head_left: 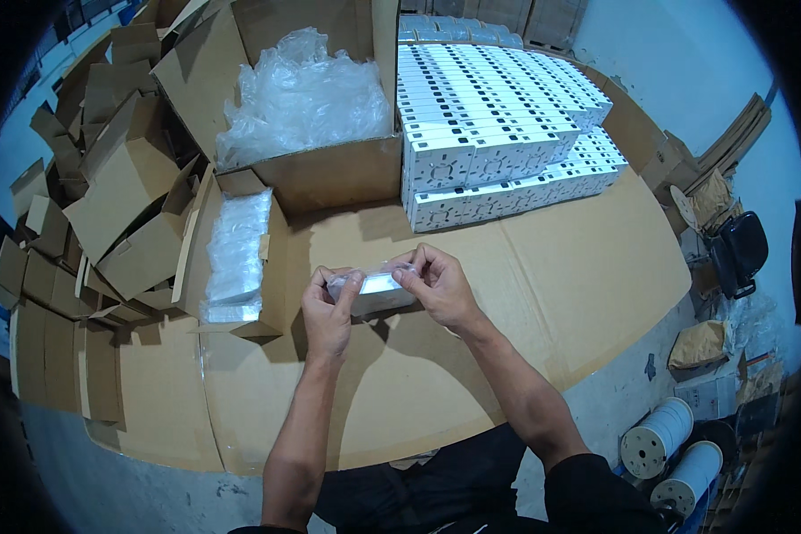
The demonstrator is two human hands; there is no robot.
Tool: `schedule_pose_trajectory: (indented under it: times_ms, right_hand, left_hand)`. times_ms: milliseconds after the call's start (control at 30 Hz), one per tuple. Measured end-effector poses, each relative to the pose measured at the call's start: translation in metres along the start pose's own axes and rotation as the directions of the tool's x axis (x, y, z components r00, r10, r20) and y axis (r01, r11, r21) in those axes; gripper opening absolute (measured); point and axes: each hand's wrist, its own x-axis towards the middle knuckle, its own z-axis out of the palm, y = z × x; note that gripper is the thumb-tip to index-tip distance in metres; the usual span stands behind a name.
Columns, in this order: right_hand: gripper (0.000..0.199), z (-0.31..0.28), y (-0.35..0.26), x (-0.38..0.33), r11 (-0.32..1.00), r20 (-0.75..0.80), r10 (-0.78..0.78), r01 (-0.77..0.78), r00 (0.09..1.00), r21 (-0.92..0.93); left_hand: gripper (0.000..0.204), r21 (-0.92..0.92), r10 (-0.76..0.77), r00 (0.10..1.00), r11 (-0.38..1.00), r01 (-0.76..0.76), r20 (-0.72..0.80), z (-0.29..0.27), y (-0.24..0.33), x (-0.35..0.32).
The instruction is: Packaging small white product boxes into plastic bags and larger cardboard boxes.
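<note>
On the far left, we see a messy heap of brown boxes (120, 196), many with their flaps up. Next comes an open box (277, 294) with a row of wrapped things (238, 245) in it, shiny with clear plastic. That row runs away from us. Just behind it is a big box (338, 173) full of clear bags (311, 98).

To the right of the open box is our left hand (327, 307), its thumb and fingers pinched on the left end of a small white pack (380, 303) in clear plastic. The pack is right in front of us, between our two hands, and its long side goes from left to right. Our right hand (447, 294) is pinched on the other end. So both hands touch the pack, one at each end. The open box is to the left of the pack, and our left hand is the nearer one to it.

Farther back and to the right is a tall stack of white blocks (507, 160) with dark holes. Our right hand is nearer to that. Under it all is the worktop (543, 294), covered with flat brown card.

Past its right edge we see the gray floor (614, 392), two big spools (657, 436), a paper bag (699, 345), a black chair (740, 254) and a pale blue wall (667, 71).
</note>
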Motion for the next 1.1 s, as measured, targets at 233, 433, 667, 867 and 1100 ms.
schedule_pose_trajectory:
  times_ms: [233,433,667,867,1100]
  right_hand:
    - [0.017,0.009,-0.006,0.001,0.992,-0.176,-0.027,0.048,0.984,0.116]
    - [0.026,-0.017,-0.015,0.001,0.950,0.179,-0.259,0.283,0.949,-0.129]
    - [0.025,-0.009,-0.022,-0.003,0.974,0.050,0.160,-0.150,0.986,-0.167]
    - [0.030,-0.015,-0.018,-0.002,0.971,0.054,0.163,-0.151,0.985,-0.184]
    - [0.030,-0.016,-0.030,-0.002,0.950,0.081,0.244,-0.221,0.966,-0.220]
  left_hand:
    - [0.024,-0.124,-0.046,0.998,0.991,0.041,-0.036,0.003,-0.010,0.004]
    - [0.024,-0.122,-0.041,0.999,0.992,0.037,-0.034,0.006,-0.011,0.005]
    - [0.021,-0.279,-0.150,0.984,0.953,0.117,-0.100,-0.003,-0.003,0.008]
    - [0.022,0.652,0.736,0.675,0.492,-0.577,0.041,0.013,0.028,-0.012]
    - [0.038,0.611,0.438,0.786,0.497,-0.616,0.436,0.002,0.022,-0.007]
